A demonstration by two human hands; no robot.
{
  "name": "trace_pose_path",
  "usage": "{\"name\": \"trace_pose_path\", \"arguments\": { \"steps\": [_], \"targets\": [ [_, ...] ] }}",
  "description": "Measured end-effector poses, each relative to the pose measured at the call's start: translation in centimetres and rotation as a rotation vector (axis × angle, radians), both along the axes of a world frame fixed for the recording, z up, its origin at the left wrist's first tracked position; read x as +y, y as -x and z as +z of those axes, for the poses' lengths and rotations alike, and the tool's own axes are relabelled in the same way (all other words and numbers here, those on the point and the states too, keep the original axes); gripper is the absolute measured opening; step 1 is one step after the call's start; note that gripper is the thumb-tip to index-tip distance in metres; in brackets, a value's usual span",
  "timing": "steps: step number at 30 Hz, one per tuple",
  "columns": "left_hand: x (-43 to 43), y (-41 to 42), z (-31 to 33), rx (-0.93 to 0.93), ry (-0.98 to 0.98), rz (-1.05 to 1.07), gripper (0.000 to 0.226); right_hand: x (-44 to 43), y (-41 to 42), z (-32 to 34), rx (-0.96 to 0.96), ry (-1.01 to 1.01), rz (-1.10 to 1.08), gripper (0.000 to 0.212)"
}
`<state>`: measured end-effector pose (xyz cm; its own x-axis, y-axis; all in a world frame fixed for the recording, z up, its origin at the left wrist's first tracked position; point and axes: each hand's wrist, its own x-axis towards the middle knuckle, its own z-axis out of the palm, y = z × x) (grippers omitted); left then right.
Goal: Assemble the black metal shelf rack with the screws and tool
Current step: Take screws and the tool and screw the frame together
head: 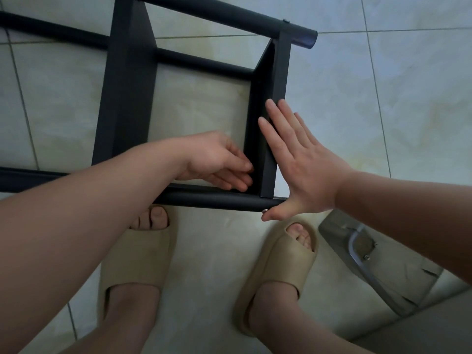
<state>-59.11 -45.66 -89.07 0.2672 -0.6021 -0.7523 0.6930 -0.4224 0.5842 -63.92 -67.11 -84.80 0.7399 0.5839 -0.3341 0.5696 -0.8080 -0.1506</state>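
The black metal shelf rack [127, 98] lies on its side on the tiled floor, with round tubes and flat shelf panels forming a frame. My right hand [298, 162] lies flat with straight fingers against the outer face of the end panel [279, 80]. Its thumb touches a small silver screw [265, 211] at the near tube's end. My left hand [219, 162] reaches inside the frame, fingertips touching the inner face of that same panel near its lower corner. What those fingertips touch is hidden. No tool shows.
My two feet in beige slippers [138, 259] stand just in front of the near tube [217, 199]. A grey object with a curved metal bracket [362, 254] sits at the lower right. Pale floor tiles [383, 98] surround the rack.
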Motion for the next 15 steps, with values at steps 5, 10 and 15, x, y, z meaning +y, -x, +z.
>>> {"name": "trace_pose_path", "arguments": {
  "steps": [5,10,15],
  "targets": [
    [-0.9,0.1,-0.7,-0.117,-0.09,-0.057,0.005,-0.1,0.0,-0.1,0.001,0.001,0.002,0.143],
    [-2.0,-0.3,-0.6,-0.007,-0.099,-0.219,0.007,-0.1,0.0,-0.3,0.006,-0.013,0.003,0.144],
    [-2.9,-1.1,-0.2,0.081,-0.058,-0.358,0.01,-0.2,-0.1,-0.4,0.01,-0.022,0.0,0.144]
  ]
}}
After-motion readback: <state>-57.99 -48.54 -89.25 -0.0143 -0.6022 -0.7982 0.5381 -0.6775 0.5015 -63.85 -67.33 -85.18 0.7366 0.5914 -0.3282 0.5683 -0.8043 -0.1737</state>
